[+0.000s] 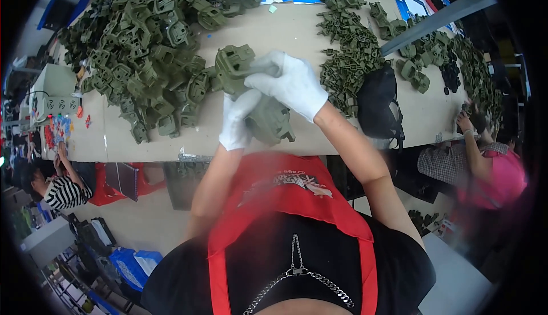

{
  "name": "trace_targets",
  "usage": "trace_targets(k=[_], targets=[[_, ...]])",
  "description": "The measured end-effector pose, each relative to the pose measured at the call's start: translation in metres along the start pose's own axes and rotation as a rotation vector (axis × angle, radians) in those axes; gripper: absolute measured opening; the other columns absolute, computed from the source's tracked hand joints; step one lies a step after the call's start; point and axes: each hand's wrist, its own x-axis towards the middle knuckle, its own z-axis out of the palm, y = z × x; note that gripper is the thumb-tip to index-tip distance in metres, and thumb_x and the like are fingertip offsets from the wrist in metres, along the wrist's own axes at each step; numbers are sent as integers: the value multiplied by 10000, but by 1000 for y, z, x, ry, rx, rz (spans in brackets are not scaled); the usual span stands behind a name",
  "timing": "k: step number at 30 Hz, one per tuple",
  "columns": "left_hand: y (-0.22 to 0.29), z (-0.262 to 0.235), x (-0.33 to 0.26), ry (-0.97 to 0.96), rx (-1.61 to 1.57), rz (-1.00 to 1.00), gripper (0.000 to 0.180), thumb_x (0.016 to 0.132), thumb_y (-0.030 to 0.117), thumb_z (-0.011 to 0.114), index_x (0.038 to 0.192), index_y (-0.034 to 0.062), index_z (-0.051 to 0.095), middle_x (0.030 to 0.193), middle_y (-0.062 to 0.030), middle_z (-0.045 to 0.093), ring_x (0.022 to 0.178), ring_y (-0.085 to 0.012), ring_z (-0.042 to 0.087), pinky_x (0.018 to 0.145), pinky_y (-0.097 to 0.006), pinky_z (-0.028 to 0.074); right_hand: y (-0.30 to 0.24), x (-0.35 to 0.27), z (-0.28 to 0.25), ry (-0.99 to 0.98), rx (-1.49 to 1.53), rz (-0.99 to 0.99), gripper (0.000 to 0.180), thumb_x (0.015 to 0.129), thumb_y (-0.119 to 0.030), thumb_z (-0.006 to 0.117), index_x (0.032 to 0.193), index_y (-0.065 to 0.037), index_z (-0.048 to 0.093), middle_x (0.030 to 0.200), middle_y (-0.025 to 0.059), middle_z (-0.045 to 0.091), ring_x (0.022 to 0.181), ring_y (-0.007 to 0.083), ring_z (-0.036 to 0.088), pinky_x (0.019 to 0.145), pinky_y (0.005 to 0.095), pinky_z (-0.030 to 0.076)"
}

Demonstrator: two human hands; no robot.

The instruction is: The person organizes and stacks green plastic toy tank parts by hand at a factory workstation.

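Two white-gloved hands meet above the near edge of a pale worktop (291, 29). Two moulded green plastic pieces show there: an upper green part (233, 64), beside the large heap, and a lower green part (271, 122), overhanging the edge; gloves hide whether they join. The right hand (288, 84) pinches the upper one's right side between thumb and fingers. The left hand (235, 118) is closed on the lower one, thumb uppermost, its other fingers mostly hidden.

On the left is one large heap of similar green parts (151, 47), too many to count. On the right is one heap of smaller green pieces (349, 58), also uncountable, with one black bag (378, 106) just beside it and one grey bar (439, 21) slanting above. The person wears one red apron (285, 181). Two other people sit by the worktop: one in stripes (71, 192), left; one in pink (496, 175), right.
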Motion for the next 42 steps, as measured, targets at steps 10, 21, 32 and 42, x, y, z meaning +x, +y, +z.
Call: trace_targets(k=[10, 21, 32, 42], targets=[[1, -3, -4, 2, 66, 52, 716, 832, 541, 637, 1307, 32, 471, 1195, -101, 576, 1101, -202, 565, 908, -348, 499, -49, 9, -17, -147, -547, -293, 276, 790, -252, 642, 995, -69, 662, 814, 187, 672, 777, 363, 660, 730, 418, 538], [-17, -13, -1, 165, -12, 49, 458, 895, 308, 598, 1266, 53, 516, 1213, -96, 582, 1085, -204, 583, 948, -358, 478, 2, 11, 13, 37, -471, -430, 238, 830, -226, 634, 1018, -83, 666, 973, 141, 686, 856, 286, 671, 767, 371, 537], [-14, 3, -2, 180, -120, 313, 452, 863, 242, 530, 1236, -7, 475, 1054, -135, 605, 990, -246, 585, 901, -400, 485, 5, -58, 22, 70, 373, 165, 600, 887, -316, 654, 1335, 40, 470, 1079, 139, 646, 992, 173, 611, 891, 299, 476], [25, -22, -70, -412, 1044, -168, 178, 815, 183, 644, 912, 35, 672, 824, -87, 677, 825, -215, 637, 792, -360, 511, 15, -47, -47, -67, -552, -297, 573, 658, -351, 791, 1149, -120, 605, 982, 133, 637, 832, 288, 631, 739, 371, 514]])
